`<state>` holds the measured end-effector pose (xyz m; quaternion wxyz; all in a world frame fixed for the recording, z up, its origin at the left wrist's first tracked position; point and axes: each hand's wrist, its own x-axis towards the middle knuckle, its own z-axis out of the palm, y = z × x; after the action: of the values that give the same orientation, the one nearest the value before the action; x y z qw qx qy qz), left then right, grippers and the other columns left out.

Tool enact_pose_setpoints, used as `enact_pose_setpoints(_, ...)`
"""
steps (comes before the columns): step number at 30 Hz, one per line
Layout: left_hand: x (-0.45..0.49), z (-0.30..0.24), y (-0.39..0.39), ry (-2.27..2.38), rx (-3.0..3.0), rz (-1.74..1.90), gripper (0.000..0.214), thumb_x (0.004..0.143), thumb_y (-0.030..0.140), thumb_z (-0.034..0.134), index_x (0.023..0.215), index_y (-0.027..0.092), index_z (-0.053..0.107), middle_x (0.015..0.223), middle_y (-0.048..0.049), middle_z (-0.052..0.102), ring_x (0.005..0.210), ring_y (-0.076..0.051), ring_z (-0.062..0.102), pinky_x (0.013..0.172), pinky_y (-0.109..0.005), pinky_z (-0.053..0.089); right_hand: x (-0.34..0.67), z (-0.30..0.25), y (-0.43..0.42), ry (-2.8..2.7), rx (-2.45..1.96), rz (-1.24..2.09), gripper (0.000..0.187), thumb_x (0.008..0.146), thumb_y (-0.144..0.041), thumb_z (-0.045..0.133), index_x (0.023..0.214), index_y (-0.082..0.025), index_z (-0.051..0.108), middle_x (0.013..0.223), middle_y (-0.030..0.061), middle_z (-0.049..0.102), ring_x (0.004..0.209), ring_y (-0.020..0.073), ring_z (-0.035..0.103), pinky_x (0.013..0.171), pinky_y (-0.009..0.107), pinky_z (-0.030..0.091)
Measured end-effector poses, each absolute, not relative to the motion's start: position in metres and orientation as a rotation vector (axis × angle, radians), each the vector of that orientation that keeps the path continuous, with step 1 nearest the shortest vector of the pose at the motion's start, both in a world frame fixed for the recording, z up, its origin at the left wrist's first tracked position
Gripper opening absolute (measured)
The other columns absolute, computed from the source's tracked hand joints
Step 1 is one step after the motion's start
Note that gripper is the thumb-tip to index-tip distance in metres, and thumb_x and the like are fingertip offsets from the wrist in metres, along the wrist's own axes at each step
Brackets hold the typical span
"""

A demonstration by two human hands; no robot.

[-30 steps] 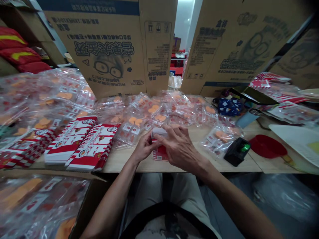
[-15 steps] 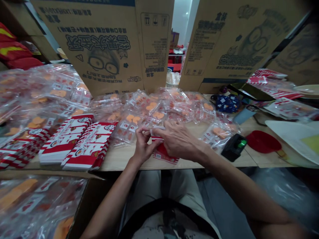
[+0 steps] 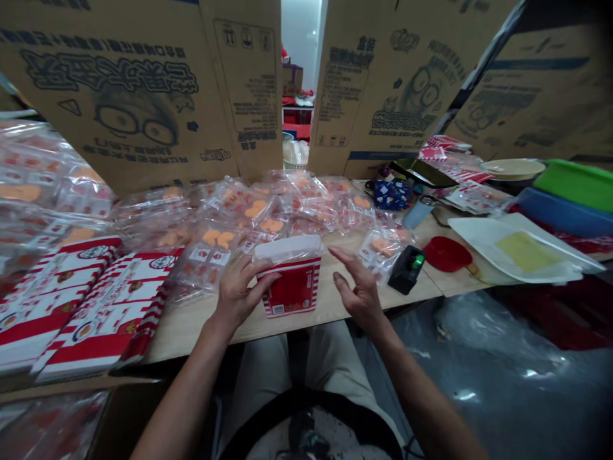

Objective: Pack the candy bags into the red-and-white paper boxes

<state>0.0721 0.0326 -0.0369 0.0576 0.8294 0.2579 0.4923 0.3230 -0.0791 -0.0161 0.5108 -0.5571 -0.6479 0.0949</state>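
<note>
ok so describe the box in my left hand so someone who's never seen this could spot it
On the wooden table, at its near edge in front of the person, a small red box stands upright between the left hand, which holds its side, and the open right hand. Unlike the flat striped cartons stacked to its left, it is folded up, with a white top.

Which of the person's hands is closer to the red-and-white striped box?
Left. The left hand grips the striped box by its left side; the right hand is open beside its right side, not touching.
</note>
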Motion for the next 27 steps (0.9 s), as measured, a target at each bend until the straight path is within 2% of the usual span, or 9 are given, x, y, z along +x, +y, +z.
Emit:
enact_pose_setpoints(3, 0.071, -0.036, 0.031, 0.764, 2.519, 1.474, 0.020, 0.089, 0.031, 0.075, 0.107, 0.023, 0.070, 0.095, -0.0038, 0.075, 0.087, -0.020, 0.071, 0.081, -0.033, 0.055, 0.317, -0.025, -0.070, -1.635, -1.283, 0.328, 0.050, 0.095, -0.025, 0.046, 0.145, -0.025, 0.051, 0.148, 0.0102, 0.053, 0.141, 0.0241, 0.046, 0.117, 0.047, 0.039)
enact_pose_setpoints(10, 0.069, -0.035, 0.028, 0.771, 2.553, 1.411, 0.030, 0.091, 0.029, 0.071, 0.120, 0.025, 0.067, 0.104, -0.0057, 0.075, 0.093, -0.022, 0.069, 0.083, -0.034, 0.054, 0.308, -0.044, -0.052, -1.293, -1.127, 0.540, 0.049, 0.097, -0.038, 0.042, 0.142, -0.021, 0.050, 0.129, 0.0138, 0.066, 0.114, 0.0253, 0.065, 0.101, 0.045, 0.053)
enact_pose_setpoints(12, 0.069, -0.035, 0.029, 0.778, 2.558, 1.407, 0.028, 0.091, 0.028, 0.071, 0.119, 0.025, 0.067, 0.101, -0.0050, 0.074, 0.090, -0.021, 0.068, 0.081, -0.033, 0.053, 0.300, -0.054, -0.055, -1.286, -1.149, 0.544, 0.050, 0.097, -0.041, 0.041, 0.141, -0.020, 0.051, 0.134, 0.0149, 0.063, 0.118, 0.0268, 0.064, 0.102, 0.046, 0.052)
enact_pose_setpoints(15, 0.070, -0.033, 0.027, 0.772, 2.558, 1.399, 0.026, 0.091, 0.026, 0.071, 0.117, 0.026, 0.068, 0.098, -0.0038, 0.072, 0.088, -0.020, 0.067, 0.079, -0.032, 0.053, 0.287, -0.068, -0.062, -1.239, -1.158, 0.442, 0.058, 0.099, -0.040, 0.035, 0.152, -0.018, 0.036, 0.144, 0.0182, 0.056, 0.128, 0.0281, 0.059, 0.105, 0.047, 0.050)
enact_pose_setpoints(17, 0.072, -0.027, 0.022, 0.779, 2.559, 1.420, 0.024, 0.091, 0.023, 0.071, 0.115, 0.025, 0.068, 0.104, -0.0055, 0.069, 0.093, -0.021, 0.066, 0.082, -0.033, 0.053, 0.282, -0.072, -0.066, -1.250, -1.151, 0.361, 0.056, 0.100, -0.036, 0.034, 0.153, -0.018, 0.035, 0.144, 0.0183, 0.055, 0.131, 0.0283, 0.057, 0.107, 0.048, 0.049)
enact_pose_setpoints(21, 0.087, -0.008, 0.007, 0.886, 2.675, 1.440, 0.031, 0.087, 0.026, 0.074, 0.118, 0.023, 0.068, 0.145, -0.0160, 0.046, 0.132, -0.034, 0.051, 0.103, -0.049, 0.048, 0.284, -0.069, -0.068, -1.339, -1.083, 0.253, 0.042, 0.099, -0.028, 0.041, 0.139, -0.025, 0.054, 0.133, 0.0121, 0.062, 0.120, 0.0263, 0.061, 0.103, 0.047, 0.051)
enact_pose_setpoints(23, 0.099, -0.001, 0.000, 0.886, 2.799, 1.387, 0.037, 0.088, 0.026, 0.073, 0.124, 0.025, 0.067, 0.157, -0.0159, 0.034, 0.143, -0.039, 0.038, 0.110, -0.056, 0.041, 0.288, -0.066, -0.067, -1.359, -1.040, 0.218, 0.041, 0.098, -0.025, 0.044, 0.138, -0.027, 0.055, 0.126, 0.0100, 0.063, 0.113, 0.0249, 0.063, 0.098, 0.045, 0.053)
enact_pose_setpoints(25, 0.111, 0.001, -0.006, 0.879, 2.901, 1.332, 0.035, 0.090, 0.025, 0.070, 0.125, 0.028, 0.067, 0.156, -0.0146, 0.037, 0.144, -0.040, 0.035, 0.112, -0.059, 0.036, 0.290, -0.066, -0.068, -1.371, -1.018, 0.198, 0.043, 0.097, -0.023, 0.046, 0.140, -0.027, 0.054, 0.125, 0.0097, 0.062, 0.111, 0.0248, 0.062, 0.096, 0.045, 0.053)
enact_pose_setpoints(27, 0.120, -0.002, -0.012, 0.929, 2.935, 1.304, 0.026, 0.091, 0.026, 0.068, 0.118, 0.028, 0.070, 0.146, -0.0134, 0.051, 0.143, -0.040, 0.036, 0.114, -0.063, 0.028, 0.289, -0.069, -0.072, -1.356, -1.014, 0.207, 0.047, 0.097, -0.022, 0.048, 0.143, -0.028, 0.051, 0.130, 0.0104, 0.060, 0.115, 0.0256, 0.060, 0.097, 0.046, 0.052)
